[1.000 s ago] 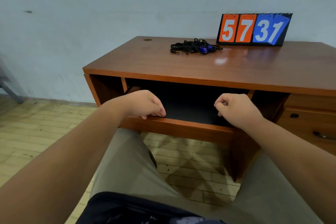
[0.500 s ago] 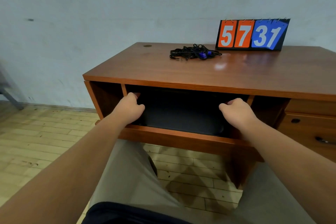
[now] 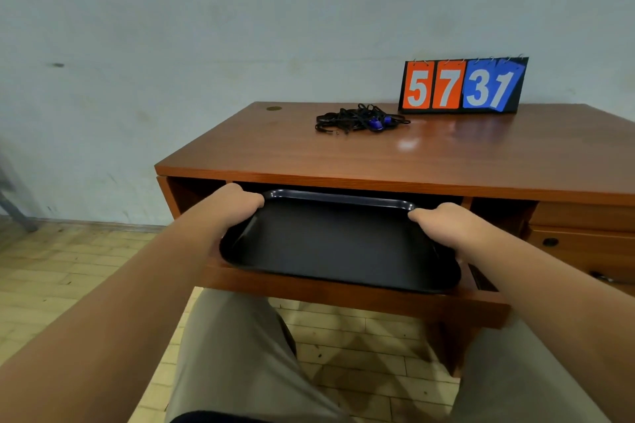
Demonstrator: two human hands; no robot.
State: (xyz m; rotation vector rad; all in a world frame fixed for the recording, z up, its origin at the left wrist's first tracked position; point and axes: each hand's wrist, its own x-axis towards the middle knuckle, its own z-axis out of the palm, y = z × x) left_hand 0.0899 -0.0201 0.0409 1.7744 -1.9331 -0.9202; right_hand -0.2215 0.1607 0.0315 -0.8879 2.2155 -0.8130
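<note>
Flat black plastic tray (image 3: 340, 244) is in the pull-out wooden shelf (image 3: 343, 294) under the brown wooden desk (image 3: 343, 154), long axis left-right. Left hand (image 3: 237, 209) grips its left end, right hand (image 3: 443, 220) its right end, both equally near. Clear way out looks straight toward the body; the desk edge is close above the far rim.

Wall (image 3: 240, 27): pale grey-blue, scuffed.
Floor (image 3: 68, 268): yellowish planks.
Desk (image 3: 446, 161): reddish wood, against the wall; drawers (image 3: 584, 240) at right.
Light: glare (image 3: 407, 144) on desk top.
Left edge: blurred grey leg (image 3: 17, 206), perhaps a chair's.
</note>
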